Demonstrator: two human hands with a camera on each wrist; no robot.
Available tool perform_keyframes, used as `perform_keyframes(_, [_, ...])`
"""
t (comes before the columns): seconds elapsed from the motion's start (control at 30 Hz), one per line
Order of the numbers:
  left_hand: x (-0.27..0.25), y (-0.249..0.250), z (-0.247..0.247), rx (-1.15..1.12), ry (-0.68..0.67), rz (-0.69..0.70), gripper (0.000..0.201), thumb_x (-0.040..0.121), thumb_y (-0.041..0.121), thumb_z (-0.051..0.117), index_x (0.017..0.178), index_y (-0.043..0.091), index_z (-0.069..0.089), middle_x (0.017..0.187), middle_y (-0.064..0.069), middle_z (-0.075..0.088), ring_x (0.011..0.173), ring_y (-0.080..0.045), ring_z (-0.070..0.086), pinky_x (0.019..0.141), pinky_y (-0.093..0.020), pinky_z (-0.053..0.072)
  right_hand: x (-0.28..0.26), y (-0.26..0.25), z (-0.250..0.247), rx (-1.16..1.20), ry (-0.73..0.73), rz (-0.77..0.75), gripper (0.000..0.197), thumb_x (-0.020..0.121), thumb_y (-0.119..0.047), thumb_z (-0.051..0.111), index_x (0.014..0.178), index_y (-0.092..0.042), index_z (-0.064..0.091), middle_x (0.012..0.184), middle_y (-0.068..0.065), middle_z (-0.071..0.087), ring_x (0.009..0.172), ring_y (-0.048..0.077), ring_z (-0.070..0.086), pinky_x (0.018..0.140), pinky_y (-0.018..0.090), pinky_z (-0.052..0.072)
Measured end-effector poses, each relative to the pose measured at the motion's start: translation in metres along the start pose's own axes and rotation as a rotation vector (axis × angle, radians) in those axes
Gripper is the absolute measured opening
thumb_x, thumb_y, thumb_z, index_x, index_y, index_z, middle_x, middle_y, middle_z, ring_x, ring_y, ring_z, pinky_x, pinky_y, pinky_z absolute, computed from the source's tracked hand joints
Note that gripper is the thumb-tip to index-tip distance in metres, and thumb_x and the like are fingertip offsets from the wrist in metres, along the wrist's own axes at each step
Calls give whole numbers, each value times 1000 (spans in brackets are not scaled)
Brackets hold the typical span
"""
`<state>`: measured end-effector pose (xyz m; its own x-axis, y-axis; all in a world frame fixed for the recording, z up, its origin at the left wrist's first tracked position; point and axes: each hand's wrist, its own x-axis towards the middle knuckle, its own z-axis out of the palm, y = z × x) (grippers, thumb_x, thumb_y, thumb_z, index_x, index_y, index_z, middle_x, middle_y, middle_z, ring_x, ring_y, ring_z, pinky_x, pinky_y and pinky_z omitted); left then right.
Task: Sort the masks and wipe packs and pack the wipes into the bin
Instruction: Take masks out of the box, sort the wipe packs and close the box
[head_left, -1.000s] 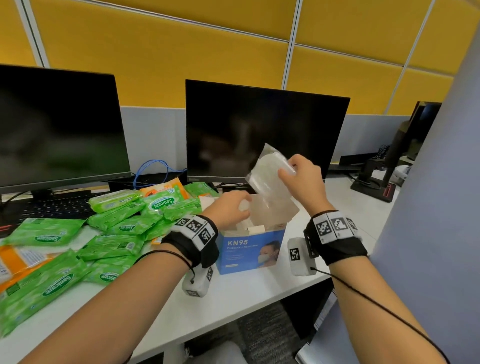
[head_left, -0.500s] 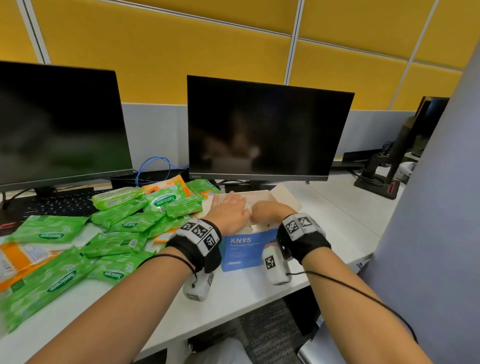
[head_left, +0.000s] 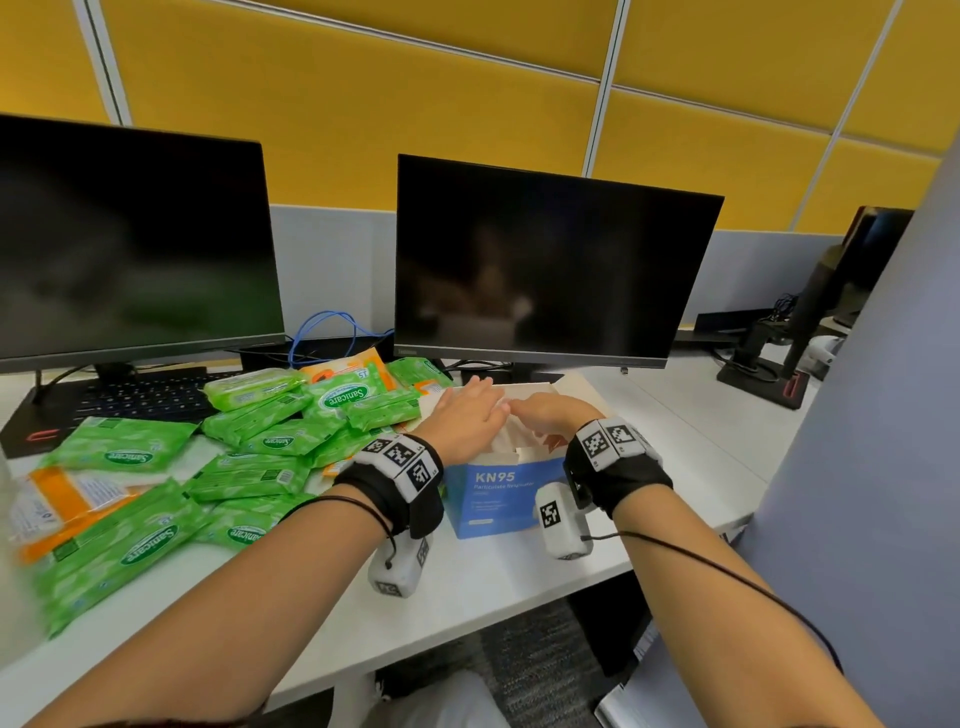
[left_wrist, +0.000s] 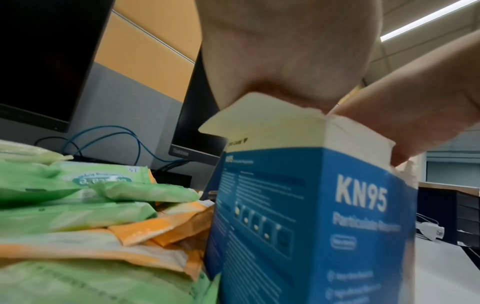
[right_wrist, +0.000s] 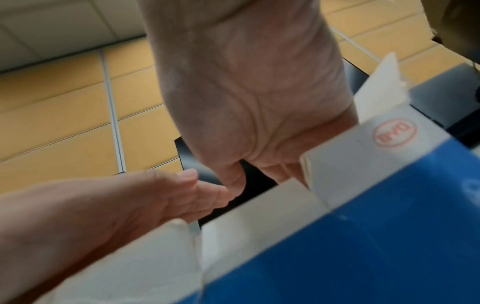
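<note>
A blue KN95 mask box stands open near the desk's front edge, its white flaps up. My left hand lies flat over the box's left side with straight fingers pressing on the contents; the left wrist view shows its palm on a flap of the box. My right hand reaches down into the opening, its fingertips hidden inside; the right wrist view shows its palm behind the box rim. Green wipe packs are heaped left of the box. No bin shows.
Orange wipe packs lie among the green ones at the far left. Two dark monitors stand behind, with a keyboard and a blue cable. A grey partition rises at the right. The desk's front edge is close.
My right hand, which held a clear-wrapped mask above the box, has come down into the opening and the mask is out of sight. My left hand now lies flat over the box.
</note>
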<state>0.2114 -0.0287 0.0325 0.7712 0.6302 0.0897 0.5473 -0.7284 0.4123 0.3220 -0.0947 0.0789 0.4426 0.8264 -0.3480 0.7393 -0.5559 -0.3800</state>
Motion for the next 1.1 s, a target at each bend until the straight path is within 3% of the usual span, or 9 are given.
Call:
perform_keyframes(0.1, [-5, -6, -13, -21, 27, 5, 48, 103, 36, 23, 147, 18, 31, 158, -5, 20, 148, -21, 8, 119, -46, 7, 3, -6, -3, -74, 118, -62, 49, 105, -33, 25, 144, -5, 38, 145, 16, 43, 131, 31, 44, 104, 37, 37])
perform_keyframes(0.2, [-11, -18, -30, -47, 100, 15, 48, 103, 32, 25, 147, 14, 32, 156, -7, 24, 147, -20, 14, 119, -44, 13, 21, -22, -2, 44, 329, -204, 39, 99, -36, 38, 109, -6, 61, 109, 13, 63, 101, 28, 58, 79, 31, 40])
perform_keyframes(0.27, [-16, -33, -41, -92, 186, 19, 45, 103, 28, 29, 144, 12, 37, 151, -9, 34, 142, -22, 27, 116, -40, 24, 20, -45, -1, 131, 438, -370, 22, 96, -30, 45, 91, -14, 60, 90, 3, 59, 85, 19, 56, 73, 27, 37])
perform_keyframes(0.4, [-34, -80, -63, -78, 235, -119, 40, 98, 22, 42, 136, 10, 46, 141, -9, 43, 127, -24, 45, 104, -35, 37, 6, -103, 12, 276, 496, -645, 23, 93, -21, 50, 107, -15, 68, 99, -1, 67, 91, 12, 60, 81, 26, 46])
perform_keyframes(0.57, [-69, -153, -73, 111, 131, -351, 42, 93, 23, 51, 133, 11, 49, 143, -12, 42, 130, -27, 43, 107, -40, 37, 13, -160, 55, 238, 358, -702, 21, 93, -18, 52, 102, -11, 70, 92, 4, 69, 78, 9, 57, 70, 18, 38])
perform_keyframes(0.7, [-99, -200, -66, 187, -58, -656, 54, 90, 31, 56, 135, 5, 42, 138, -20, 43, 124, -35, 48, 100, -41, 44, 33, -178, 95, 18, 87, -568, 29, 95, -14, 46, 108, 3, 67, 103, 18, 69, 91, 30, 67, 77, 36, 54])
perform_keyframes(0.8, [-117, -227, -56, 119, -41, -809, 59, 88, 35, 56, 134, 1, 39, 139, -20, 43, 123, -36, 48, 100, -39, 44, 44, -181, 126, -207, -178, -501, 33, 95, -15, 50, 118, 6, 63, 110, 20, 68, 96, 33, 66, 78, 39, 55])
perform_keyframes(0.9, [-125, -244, -49, 13, 20, -870, 62, 93, 37, 48, 140, -1, 33, 142, -21, 42, 127, -36, 45, 103, -39, 41, 50, -181, 149, -232, -240, -471, 32, 95, -16, 51, 116, 3, 65, 86, 8, 61, 73, 20, 56, 57, 21, 43])
perform_keyframes(1.1, [-125, -253, -40, -212, 140, -785, 39, 98, 19, 39, 131, -1, 42, 132, -23, 51, 119, -36, 50, 95, -35, 40, 61, -190, 164, 185, -219, -299, 33, 93, -33, 59, 79, -4, 52, 64, 5, 51, 52, 17, 50, 49, 26, 45])
